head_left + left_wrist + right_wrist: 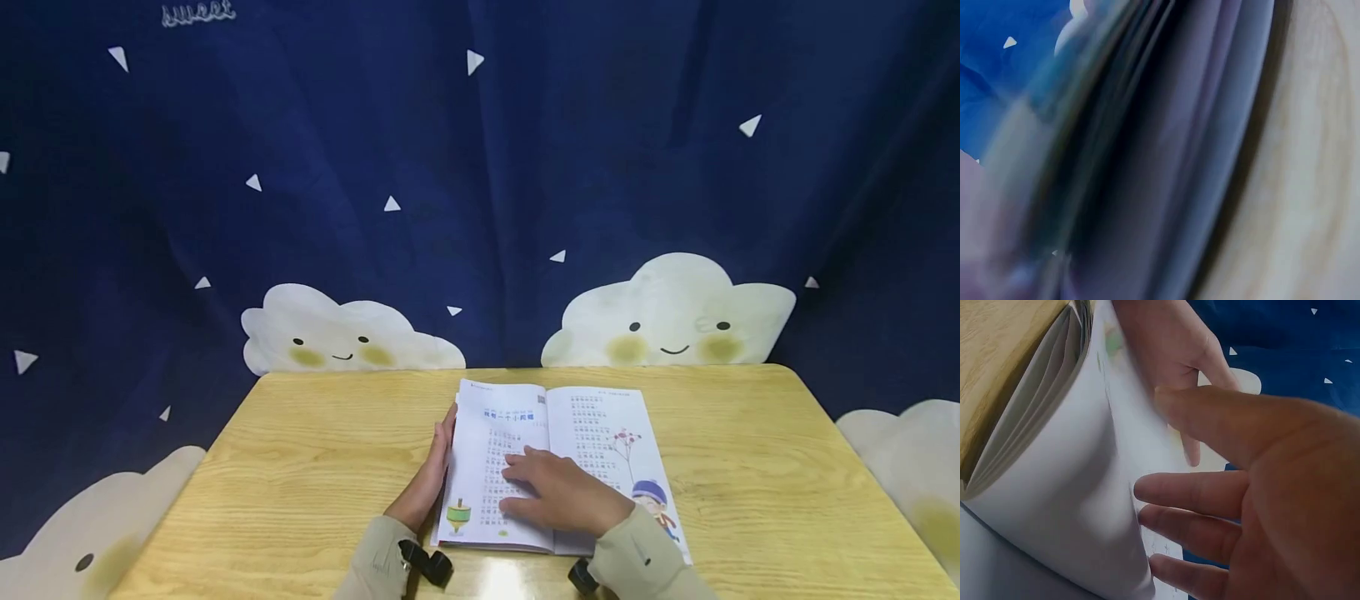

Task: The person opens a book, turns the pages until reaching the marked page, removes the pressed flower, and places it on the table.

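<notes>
A book (562, 433) lies open on the wooden table, its printed pages facing up. On the left page are a title, lines of text and a drawn spinning top (458, 517); the right page carries a drawn child in a blue cap (651, 497). My left hand (427, 479) lies along the book's left edge with its fingers extended. Over the left page, my right hand (566, 492) reaches across from the right, fingers spread and nearly straight. In the right wrist view its fingertips (1150, 487) meet the curved page surface. Page edges (1166, 137) fill the blurred left wrist view.
The light wooden table (315, 450) extends to both sides of the book. Behind it hangs a dark blue curtain (337, 208) with white triangles and smiling clouds. Black wrist straps (431, 565) sit at the cuffs of the beige sleeves.
</notes>
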The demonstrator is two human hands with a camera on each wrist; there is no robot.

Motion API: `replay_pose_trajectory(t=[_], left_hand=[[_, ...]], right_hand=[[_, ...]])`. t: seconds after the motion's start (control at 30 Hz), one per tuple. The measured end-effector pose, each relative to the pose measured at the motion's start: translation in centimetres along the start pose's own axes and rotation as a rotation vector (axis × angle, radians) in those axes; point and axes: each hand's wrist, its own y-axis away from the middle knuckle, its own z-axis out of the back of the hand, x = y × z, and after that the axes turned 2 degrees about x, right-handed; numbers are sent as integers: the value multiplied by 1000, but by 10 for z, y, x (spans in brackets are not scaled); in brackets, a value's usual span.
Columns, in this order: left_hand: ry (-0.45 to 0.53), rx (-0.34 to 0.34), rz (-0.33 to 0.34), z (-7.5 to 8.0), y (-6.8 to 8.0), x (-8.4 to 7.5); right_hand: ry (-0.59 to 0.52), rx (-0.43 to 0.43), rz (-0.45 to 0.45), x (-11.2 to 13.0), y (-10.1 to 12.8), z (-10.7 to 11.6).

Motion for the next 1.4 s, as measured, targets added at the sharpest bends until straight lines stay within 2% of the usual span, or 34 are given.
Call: replay_pose_trajectory(t=[0.03, 0.07, 0.1, 0.2, 0.23, 0.27, 0.37, 0.43, 0.53, 0.6, 0.73, 0.83, 0.93, 1.17, 1.27, 1.4], left_hand=[[18, 2, -5, -1, -1, -3], [30, -10, 36, -2, -2, -7], [31, -3, 7, 0, -4, 1], [0, -27, 86, 4, -10, 16], [-9, -28, 85, 7, -11, 23], [-23, -30, 86, 7, -11, 23], [-57, -25, 70, 11, -11, 34], [-100, -7, 44, 12, -10, 33], [-168, 28, 44, 13, -9, 34], [-207, 39, 68, 12, -8, 33], [-239, 18, 154, 11, -8, 34], [-267, 5, 182, 10, -7, 36], [-315, 17, 185, 9, -5, 39], [-614, 101, 72, 4, -3, 41], [-674, 122, 63, 3, -3, 41], [-708, 117, 59, 5, -2, 40]], right_hand=[[8, 1, 1, 0, 0, 0], [13, 3, 1, -1, 0, 0], [16, 6, 1, -1, 0, -1], [23, 16, 4, -2, 1, -1], [21, 21, 2, -1, 0, -1], [15, 26, 0, -1, 0, 0], [-1, 41, -2, 1, 0, 0], [-11, 44, 4, 2, 0, -1], [-12, 38, 10, 2, 0, -1], [-14, 35, 12, 2, 1, -2], [-12, 30, 32, 1, 0, -1], [-2, 23, 61, 0, -1, 0], [-9, 20, 63, 0, 1, 1], [-61, -11, -29, -4, 13, 4], [-47, -40, -68, -9, 17, 7], [-9, -109, -123, -13, 20, 16]])
